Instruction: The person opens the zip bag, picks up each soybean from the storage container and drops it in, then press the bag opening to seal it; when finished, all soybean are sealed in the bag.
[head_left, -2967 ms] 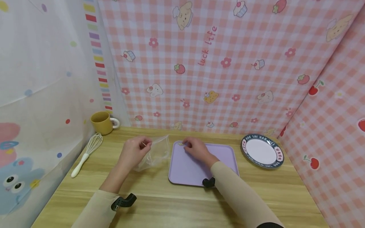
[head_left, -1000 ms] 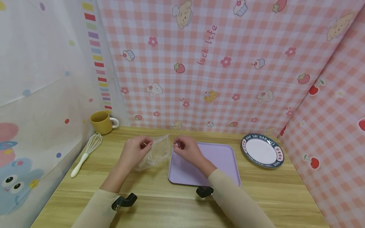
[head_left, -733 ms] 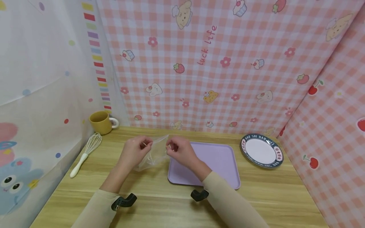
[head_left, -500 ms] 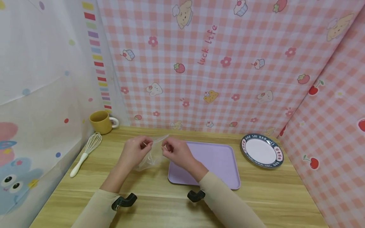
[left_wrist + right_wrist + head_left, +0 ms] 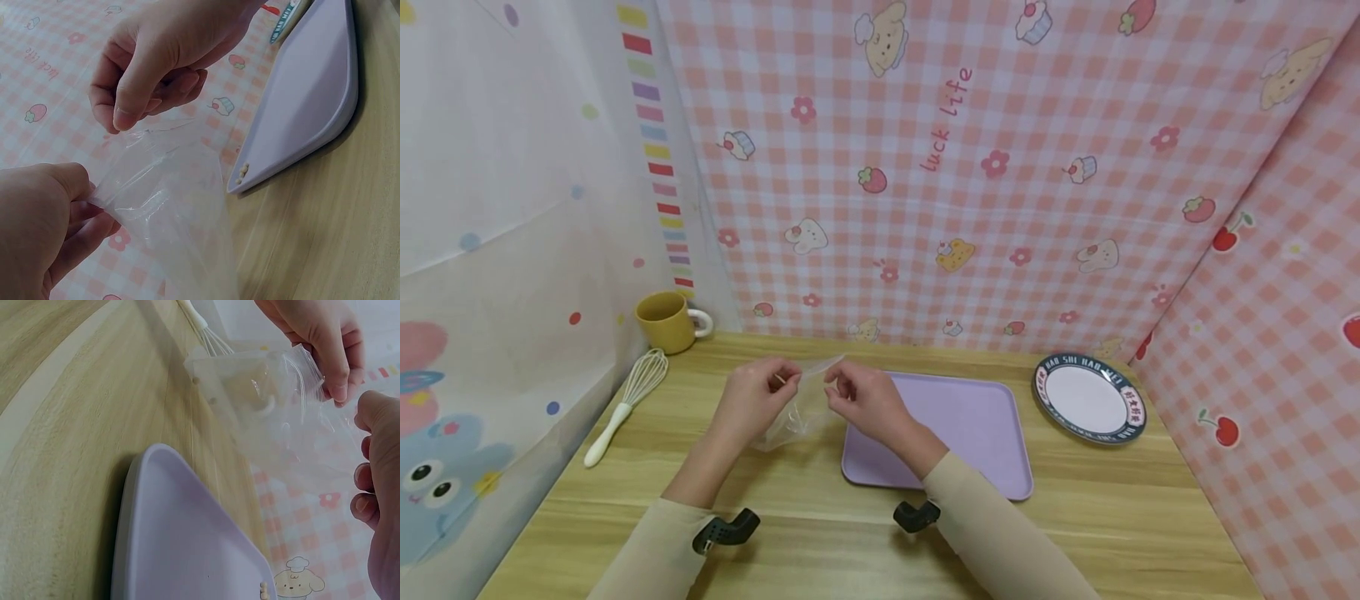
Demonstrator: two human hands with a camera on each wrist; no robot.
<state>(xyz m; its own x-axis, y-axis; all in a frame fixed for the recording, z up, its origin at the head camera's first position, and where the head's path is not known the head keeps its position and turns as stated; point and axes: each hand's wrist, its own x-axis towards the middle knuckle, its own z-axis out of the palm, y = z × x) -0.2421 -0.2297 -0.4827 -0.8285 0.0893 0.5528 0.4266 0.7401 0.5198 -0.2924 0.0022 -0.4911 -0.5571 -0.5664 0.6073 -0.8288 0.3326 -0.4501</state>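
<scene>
My left hand pinches the edge of a clear plastic bag, keeping it upright above the wooden table. Over the bag's mouth is my right hand, its fingers loosely bent with a gap to the thumb; nothing shows between them. Inside the bag, the right wrist view shows a few small beige bean-like pieces. More such pale pieces lie in a far corner of the lilac tray; in the head view my right hand hides that corner.
At the back left stands a yellow mug with a white handle, and a whisk lies before it. A dark-rimmed plate is at the right. Printed cloth walls border the table.
My right hand has moved left from the tray's far corner to the bag's mouth. A pale piece at its fingertips is no longer visible there. My left hand and the bag have stayed put.
</scene>
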